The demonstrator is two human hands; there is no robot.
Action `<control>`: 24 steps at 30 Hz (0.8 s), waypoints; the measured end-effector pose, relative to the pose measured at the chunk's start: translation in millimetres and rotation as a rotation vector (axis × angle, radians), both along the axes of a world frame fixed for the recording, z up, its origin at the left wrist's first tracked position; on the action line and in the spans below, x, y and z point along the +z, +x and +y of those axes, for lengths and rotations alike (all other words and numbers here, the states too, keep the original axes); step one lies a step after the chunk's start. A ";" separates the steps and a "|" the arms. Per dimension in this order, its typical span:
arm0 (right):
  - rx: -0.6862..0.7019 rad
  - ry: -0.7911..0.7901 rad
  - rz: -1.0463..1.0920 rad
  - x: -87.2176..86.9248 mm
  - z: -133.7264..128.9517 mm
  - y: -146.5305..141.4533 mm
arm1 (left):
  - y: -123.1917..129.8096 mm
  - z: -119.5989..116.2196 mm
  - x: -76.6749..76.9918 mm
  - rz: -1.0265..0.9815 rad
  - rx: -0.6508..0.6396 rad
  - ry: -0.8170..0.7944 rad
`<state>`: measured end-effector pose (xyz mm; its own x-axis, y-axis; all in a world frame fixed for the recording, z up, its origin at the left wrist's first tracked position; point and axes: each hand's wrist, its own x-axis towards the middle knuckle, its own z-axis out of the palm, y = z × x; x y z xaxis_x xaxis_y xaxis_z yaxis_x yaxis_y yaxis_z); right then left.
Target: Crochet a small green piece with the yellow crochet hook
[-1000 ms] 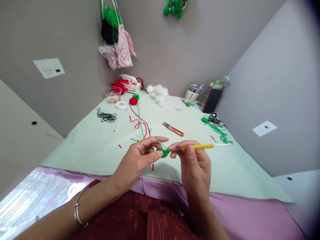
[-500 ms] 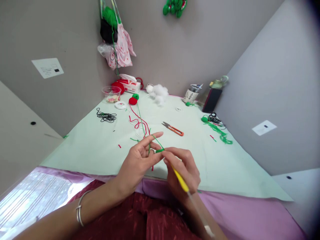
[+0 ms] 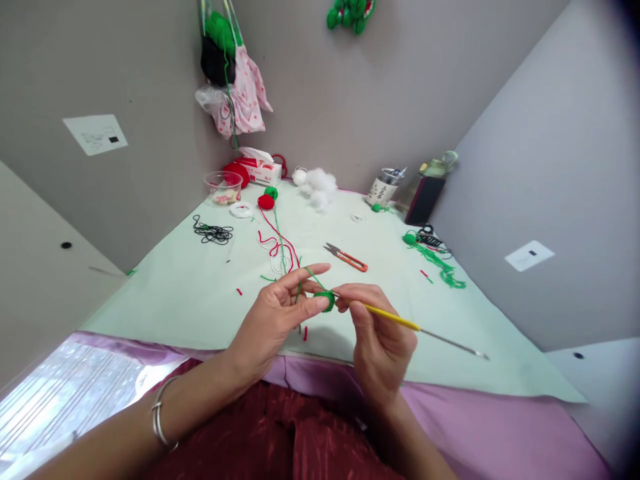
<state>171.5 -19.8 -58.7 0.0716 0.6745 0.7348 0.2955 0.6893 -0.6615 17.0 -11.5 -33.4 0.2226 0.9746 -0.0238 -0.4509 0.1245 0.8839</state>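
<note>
My left hand (image 3: 280, 313) pinches a small green crochet piece (image 3: 326, 301) between thumb and fingers, with green yarn (image 3: 314, 275) running over its raised index finger. In my right hand (image 3: 383, 333) is a crochet hook (image 3: 395, 318) with a yellow grip and metal ends. The hook's working tip meets the top edge of the green piece; whether it passes through a stitch I cannot tell. From the left hand the yarn leads back over the table to a small green ball (image 3: 271, 193) beside a red ball (image 3: 265, 202).
Orange-handled thread snips (image 3: 346, 257) lie just beyond my hands. Further back are white stuffing (image 3: 320, 187), a tissue box (image 3: 263, 170), a clear tub (image 3: 223, 189), a pen tin (image 3: 384, 189) and a phone (image 3: 425, 200). Black cord (image 3: 213, 232) lies left, green strands (image 3: 443, 267) right.
My right hand has turned and shifted right, so the hook now points out to the right rather than down toward me. The green piece has tilted, showing more of its face.
</note>
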 end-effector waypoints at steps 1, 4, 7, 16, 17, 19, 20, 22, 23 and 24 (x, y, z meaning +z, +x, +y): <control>-0.041 0.062 -0.059 -2.9 -0.6 0.1 | 0.7 0.4 -0.7 -0.005 0.006 -0.011; -0.127 0.231 -0.206 -7.3 -1.2 1.7 | -0.5 3.5 -1.7 -0.065 -0.109 -0.130; -0.119 0.140 -0.061 -2.0 0.8 4.2 | -5.7 6.5 -1.0 -0.155 -0.204 -0.221; 0.102 -0.190 0.171 8.6 4.0 4.8 | -7.9 2.6 -1.0 -0.023 -0.131 0.024; 0.113 -0.200 0.190 7.5 4.0 5.1 | -7.8 2.5 -1.2 -0.008 -0.124 0.032; 0.155 -0.215 0.251 5.7 4.4 5.9 | -8.0 2.4 -1.0 0.013 -0.115 0.036; 0.177 -0.220 0.274 5.3 4.7 6.1 | -8.0 2.3 -0.6 0.015 -0.112 0.034; 0.197 -0.227 0.280 5.5 4.9 5.8 | -7.5 2.2 0.8 0.015 -0.101 0.016; 0.194 -0.226 0.266 6.0 4.8 5.3 | -7.2 2.1 1.6 0.014 -0.091 0.003; 0.189 -0.221 0.246 6.6 4.7 4.7 | -7.0 2.0 2.4 0.012 -0.081 -0.011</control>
<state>176.3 -15.1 -52.1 0.0871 0.8327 0.5468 -0.0090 0.5495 -0.8354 10.0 -9.5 -31.0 0.3007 0.9530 -0.0372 -0.4280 0.1697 0.8877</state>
